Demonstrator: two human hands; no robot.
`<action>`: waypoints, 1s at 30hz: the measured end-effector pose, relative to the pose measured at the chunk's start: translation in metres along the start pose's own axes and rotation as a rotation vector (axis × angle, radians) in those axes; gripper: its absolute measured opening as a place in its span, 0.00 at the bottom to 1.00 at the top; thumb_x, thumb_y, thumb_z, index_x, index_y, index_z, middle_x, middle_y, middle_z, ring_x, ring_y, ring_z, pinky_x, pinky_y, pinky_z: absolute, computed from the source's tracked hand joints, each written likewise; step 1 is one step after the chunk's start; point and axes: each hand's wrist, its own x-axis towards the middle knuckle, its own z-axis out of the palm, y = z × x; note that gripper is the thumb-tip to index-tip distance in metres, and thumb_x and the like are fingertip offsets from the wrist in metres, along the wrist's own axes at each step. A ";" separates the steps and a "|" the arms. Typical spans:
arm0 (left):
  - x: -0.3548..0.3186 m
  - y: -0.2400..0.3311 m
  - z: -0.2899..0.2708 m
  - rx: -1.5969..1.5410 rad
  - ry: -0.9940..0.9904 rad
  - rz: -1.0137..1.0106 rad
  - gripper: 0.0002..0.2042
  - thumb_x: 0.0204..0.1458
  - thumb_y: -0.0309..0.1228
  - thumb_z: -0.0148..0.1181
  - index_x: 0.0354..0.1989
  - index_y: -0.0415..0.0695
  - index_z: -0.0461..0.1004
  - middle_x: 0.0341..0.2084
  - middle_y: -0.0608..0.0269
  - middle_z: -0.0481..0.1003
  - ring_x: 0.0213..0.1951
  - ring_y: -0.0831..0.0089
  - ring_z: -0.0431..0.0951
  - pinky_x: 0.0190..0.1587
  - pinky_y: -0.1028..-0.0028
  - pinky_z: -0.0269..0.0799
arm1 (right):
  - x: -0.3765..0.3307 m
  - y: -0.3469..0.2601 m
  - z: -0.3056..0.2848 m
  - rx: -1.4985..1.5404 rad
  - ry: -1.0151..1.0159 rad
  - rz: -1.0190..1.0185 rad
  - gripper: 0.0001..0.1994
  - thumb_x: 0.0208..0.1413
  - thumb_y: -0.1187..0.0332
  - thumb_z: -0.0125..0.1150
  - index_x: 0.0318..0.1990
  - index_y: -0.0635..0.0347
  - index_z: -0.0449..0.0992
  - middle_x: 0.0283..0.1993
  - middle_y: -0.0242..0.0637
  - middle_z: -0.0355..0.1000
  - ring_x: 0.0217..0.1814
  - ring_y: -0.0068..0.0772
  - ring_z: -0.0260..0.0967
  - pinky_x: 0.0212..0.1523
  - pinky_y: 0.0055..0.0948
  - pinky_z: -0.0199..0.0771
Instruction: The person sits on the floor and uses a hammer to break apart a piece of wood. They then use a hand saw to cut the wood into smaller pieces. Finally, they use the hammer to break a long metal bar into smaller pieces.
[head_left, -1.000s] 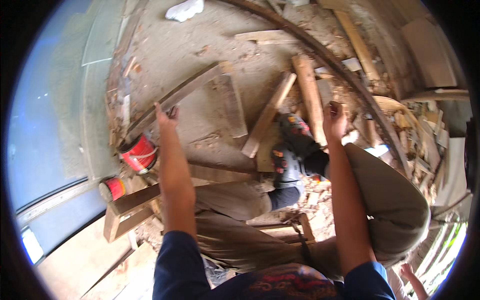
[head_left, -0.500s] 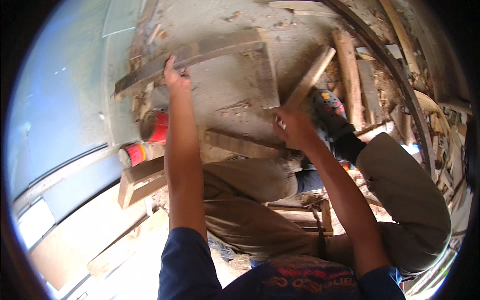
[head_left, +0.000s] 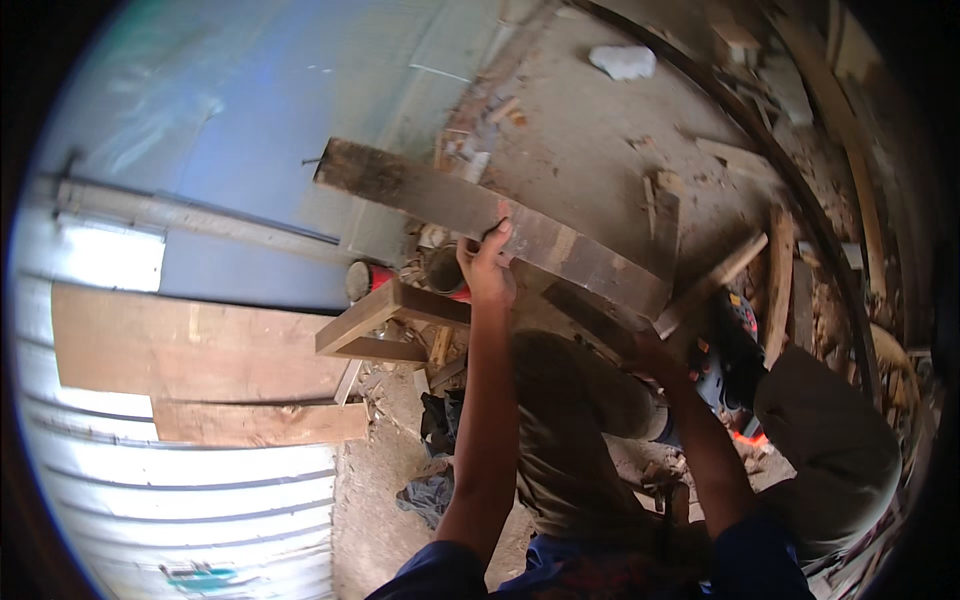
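Observation:
A long, weathered wooden plank [head_left: 570,250] slants from upper left to lower right, raised in front of me. My left hand [head_left: 488,262] grips its lower edge near the middle, thumb across the face. A nail [head_left: 311,161] sticks out at the plank's far left end. My right hand [head_left: 648,358] is just below the plank's right end, in shadow; its fingers do not show clearly. Close to that hand, a pale wooden stick [head_left: 725,274] slants up to the right. A dark beam [head_left: 590,315] lies low, under the plank.
Left of my left forearm stands a wooden frame [head_left: 360,325] beside a red can [head_left: 368,280]. Upright logs [head_left: 778,285], scraps and a long curved dark strip [head_left: 765,140] crowd the right. A white lump [head_left: 622,62] lies on the far floor. My shod foot [head_left: 740,315] is near the stick.
The plank has come up nearer me, its left end swung higher, with my left hand gripping it. My right hand has moved to the plank's right end. The whole view has shifted left.

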 end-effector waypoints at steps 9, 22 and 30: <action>-0.030 0.154 -0.004 -0.137 0.024 0.246 0.22 0.49 0.24 0.67 0.55 0.38 0.73 0.47 0.58 0.80 0.51 0.63 0.80 0.58 0.64 0.71 | -0.065 -0.042 -0.152 0.223 0.511 -0.095 0.39 0.44 0.60 0.78 0.63 0.71 0.71 0.60 0.55 0.75 0.64 0.50 0.72 0.65 0.43 0.70; -0.083 0.197 0.061 -0.090 -0.107 -0.130 0.32 0.60 0.53 0.64 0.65 0.44 0.70 0.59 0.54 0.73 0.60 0.61 0.72 0.63 0.54 0.67 | -0.239 -0.294 -0.189 0.425 0.722 -0.332 0.36 0.52 0.57 0.72 0.64 0.69 0.68 0.60 0.46 0.72 0.66 0.38 0.66 0.67 0.36 0.62; -0.143 0.179 0.115 0.056 -0.334 -0.298 0.45 0.58 0.65 0.59 0.75 0.45 0.59 0.71 0.50 0.62 0.70 0.56 0.64 0.70 0.50 0.59 | -0.277 -0.298 -0.138 0.529 0.839 -0.267 0.32 0.52 0.57 0.73 0.60 0.70 0.72 0.56 0.45 0.75 0.59 0.36 0.71 0.62 0.35 0.67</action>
